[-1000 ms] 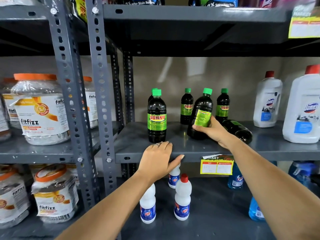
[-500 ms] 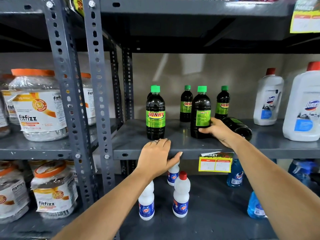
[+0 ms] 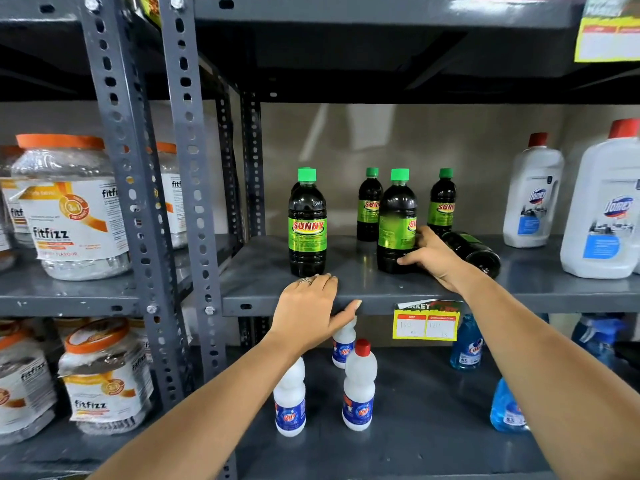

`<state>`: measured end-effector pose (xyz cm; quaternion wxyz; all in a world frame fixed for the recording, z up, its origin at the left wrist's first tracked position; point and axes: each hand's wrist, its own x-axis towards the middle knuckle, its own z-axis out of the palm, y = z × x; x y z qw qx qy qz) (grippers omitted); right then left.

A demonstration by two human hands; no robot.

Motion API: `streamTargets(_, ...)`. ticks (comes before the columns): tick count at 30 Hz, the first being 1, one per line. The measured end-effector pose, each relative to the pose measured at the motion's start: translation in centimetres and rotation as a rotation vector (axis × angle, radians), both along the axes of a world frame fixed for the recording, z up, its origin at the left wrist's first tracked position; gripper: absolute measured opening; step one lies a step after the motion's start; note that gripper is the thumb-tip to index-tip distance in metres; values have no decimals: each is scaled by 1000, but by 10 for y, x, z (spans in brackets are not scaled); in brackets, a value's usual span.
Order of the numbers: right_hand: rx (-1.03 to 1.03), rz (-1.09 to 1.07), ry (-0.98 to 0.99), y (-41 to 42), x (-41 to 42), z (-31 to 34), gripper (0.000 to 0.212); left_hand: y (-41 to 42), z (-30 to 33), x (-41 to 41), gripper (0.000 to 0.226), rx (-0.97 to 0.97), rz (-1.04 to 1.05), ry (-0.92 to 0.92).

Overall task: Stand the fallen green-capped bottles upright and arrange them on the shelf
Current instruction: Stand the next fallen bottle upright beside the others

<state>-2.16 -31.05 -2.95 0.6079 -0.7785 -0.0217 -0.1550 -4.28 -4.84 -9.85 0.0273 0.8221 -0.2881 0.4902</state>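
Dark green-capped bottles with green SUNNY labels stand on the grey middle shelf (image 3: 363, 296). One front bottle (image 3: 307, 226) stands at the left, with another partly hidden behind it. My right hand (image 3: 431, 254) grips the lower body of a second front bottle (image 3: 396, 223), which stands upright on the shelf. Two more bottles stand at the back (image 3: 370, 206) (image 3: 442, 204). One bottle (image 3: 476, 249) lies on its side just behind my right hand. My left hand (image 3: 311, 306) rests flat on the shelf's front edge, holding nothing.
Large white red-capped jugs (image 3: 531, 195) (image 3: 604, 209) stand at the right of the same shelf. Small white bottles (image 3: 358, 389) and blue ones (image 3: 465, 344) fill the shelf below. Orange-lidded jars (image 3: 72, 209) sit in the left bay behind grey perforated posts (image 3: 188, 174).
My right hand tilted the held bottle from a lean to upright, set it on the shelf, and turned it so the label faces more forward. My left hand stayed on the shelf edge.
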Motion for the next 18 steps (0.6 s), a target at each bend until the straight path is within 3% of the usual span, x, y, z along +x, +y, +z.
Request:
streamTargets(5, -34, -5, 11, 2, -3, 1, 84, 0, 1, -1, 59, 5, 6, 14)
streamTargets(10, 25, 28, 4, 0, -3, 1, 72, -1, 2, -2, 59, 2, 7, 19)
streamTargets(14, -6, 6, 6, 4, -6, 3, 89, -2, -1, 0, 63, 1, 26, 5)
streamTargets(18, 16, 3, 20, -1, -3, 0, 88, -4, -1, 1, 66, 1, 53, 19)
